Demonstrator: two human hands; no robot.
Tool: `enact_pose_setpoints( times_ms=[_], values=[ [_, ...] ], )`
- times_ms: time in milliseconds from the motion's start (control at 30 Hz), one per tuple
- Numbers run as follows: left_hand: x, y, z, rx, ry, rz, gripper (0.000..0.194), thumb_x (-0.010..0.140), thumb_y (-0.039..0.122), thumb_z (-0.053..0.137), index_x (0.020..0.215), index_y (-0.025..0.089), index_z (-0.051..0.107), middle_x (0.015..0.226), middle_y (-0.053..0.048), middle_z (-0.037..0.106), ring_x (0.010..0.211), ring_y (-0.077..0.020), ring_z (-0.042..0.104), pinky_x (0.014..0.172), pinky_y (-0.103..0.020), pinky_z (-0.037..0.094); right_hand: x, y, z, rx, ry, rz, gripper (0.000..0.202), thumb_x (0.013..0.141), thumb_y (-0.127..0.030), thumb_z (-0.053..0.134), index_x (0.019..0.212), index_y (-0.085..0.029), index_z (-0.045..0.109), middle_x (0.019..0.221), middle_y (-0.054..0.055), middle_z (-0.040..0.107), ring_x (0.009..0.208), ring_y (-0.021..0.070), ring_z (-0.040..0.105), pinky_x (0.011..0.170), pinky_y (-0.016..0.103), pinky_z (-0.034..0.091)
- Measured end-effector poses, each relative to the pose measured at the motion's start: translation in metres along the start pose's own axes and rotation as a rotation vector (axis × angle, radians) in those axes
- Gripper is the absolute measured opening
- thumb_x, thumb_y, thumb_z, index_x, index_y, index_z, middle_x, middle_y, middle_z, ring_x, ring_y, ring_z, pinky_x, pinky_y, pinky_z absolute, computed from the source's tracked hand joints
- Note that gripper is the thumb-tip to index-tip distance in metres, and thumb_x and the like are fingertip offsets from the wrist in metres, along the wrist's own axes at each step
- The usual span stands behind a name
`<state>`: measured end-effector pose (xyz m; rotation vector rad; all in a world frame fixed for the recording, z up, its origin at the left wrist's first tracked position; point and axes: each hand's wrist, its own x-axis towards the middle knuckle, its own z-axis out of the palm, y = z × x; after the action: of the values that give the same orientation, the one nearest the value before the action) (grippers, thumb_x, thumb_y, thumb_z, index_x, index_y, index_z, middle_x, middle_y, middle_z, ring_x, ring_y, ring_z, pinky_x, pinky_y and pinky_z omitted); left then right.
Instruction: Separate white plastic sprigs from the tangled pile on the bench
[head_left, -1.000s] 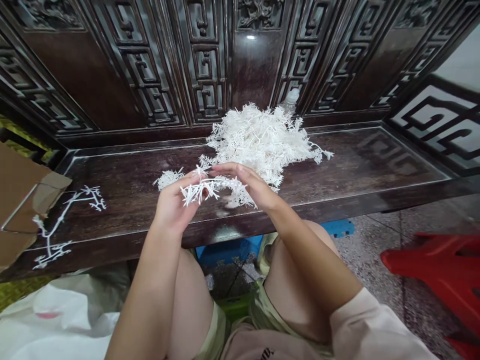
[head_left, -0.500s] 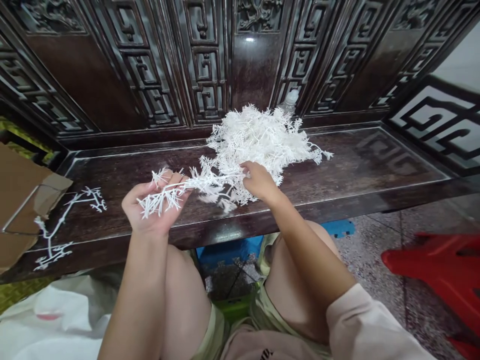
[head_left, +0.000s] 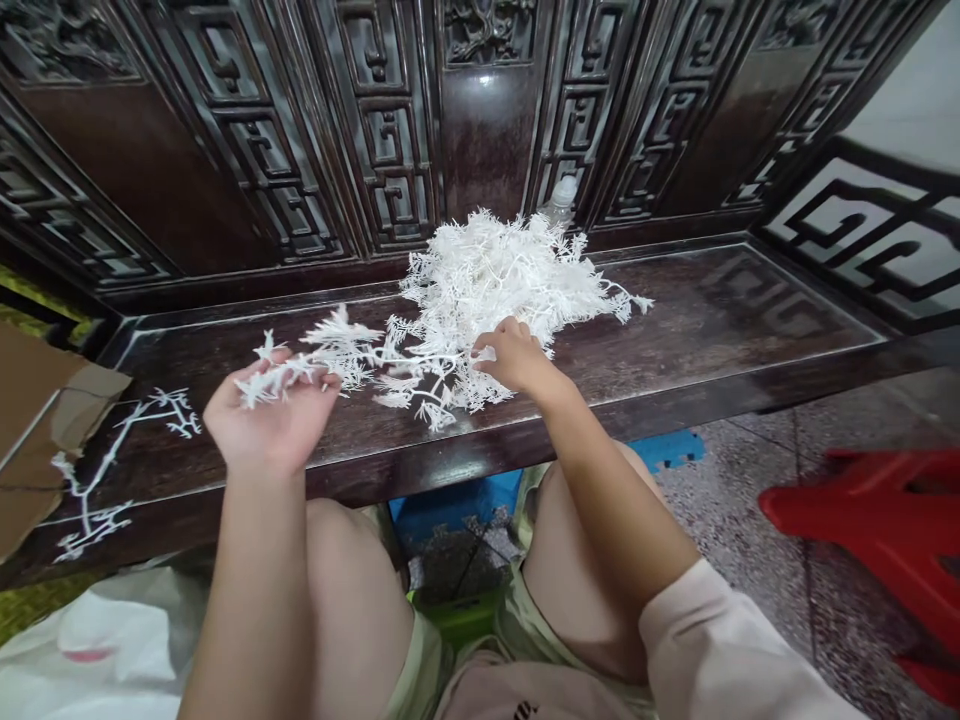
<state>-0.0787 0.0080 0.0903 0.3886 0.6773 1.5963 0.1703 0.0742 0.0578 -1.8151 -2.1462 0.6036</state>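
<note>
My left hand is palm up with its fingers curled round the end of a white branching sprig. The sprig stretches right over the dark wooden bench toward a large heap of similar white sprigs. At the front of the heap, my right hand has thumb and fingers bent close together by the white stems; what is between the fingertips is too small to make out. A separate white branch lies at the bench's left end.
Behind the heap stands a clear bottle near the carved backrest. Brown cardboard rests at the left end of the bench. A red plastic stool is on the floor at right; a white bag sits lower left.
My left hand has moved left with the sprig, which spreads out more between the hands. My right hand stays by the heap's front. The whole view has shifted slightly.
</note>
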Motion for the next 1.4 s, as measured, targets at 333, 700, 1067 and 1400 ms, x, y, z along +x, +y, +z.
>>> enact_pose_setpoints(
  times_ms=[333,700,1067,1400],
  values=[
    [0.021,-0.021,-0.02,0.695,0.765,0.115,0.027,0.063,0.026,0.05,0.09,0.023,0.05,0.101,-0.004,0.053,0.103,-0.0189,0.049,0.084,-0.033,0.039,-0.007,-0.013,0.009,0.055,-0.061,-0.319,0.012,0.078,-0.026,0.053,0.082,-0.021,0.063,0.102,0.006,0.053,0.094,0.0208,0.049,0.083,0.039,0.035],
    [0.001,-0.078,0.013,1.404,-0.192,0.133,0.021,0.074,0.034,0.055,0.086,0.019,0.062,0.089,-0.003,0.065,0.084,-0.0178,0.057,0.078,-0.029,0.042,-0.014,-0.026,0.003,0.36,-0.161,-0.381,0.016,0.075,-0.033,0.056,0.081,-0.019,0.064,0.108,0.007,0.052,0.105,0.0166,0.048,0.095,0.034,0.033],
    [-0.008,-0.073,0.017,1.18,0.191,0.596,0.015,0.077,0.03,0.053,0.081,0.017,0.059,0.077,-0.001,0.06,0.074,-0.0123,0.056,0.07,-0.024,0.043,-0.02,-0.031,-0.008,0.916,0.128,0.032,0.027,0.077,-0.038,0.05,0.098,-0.024,0.057,0.116,0.002,0.053,0.105,0.0164,0.048,0.092,0.035,0.034],
    [-0.009,-0.089,0.019,1.262,-0.002,0.39,0.014,0.076,0.03,0.052,0.078,0.018,0.058,0.076,-0.001,0.062,0.07,-0.0132,0.056,0.066,-0.025,0.042,-0.023,-0.051,0.024,0.978,-0.119,-0.07,0.03,0.073,-0.048,0.053,0.073,-0.018,0.053,0.07,0.0,0.054,0.068,0.0124,0.049,0.068,0.028,0.04]
  ],
)
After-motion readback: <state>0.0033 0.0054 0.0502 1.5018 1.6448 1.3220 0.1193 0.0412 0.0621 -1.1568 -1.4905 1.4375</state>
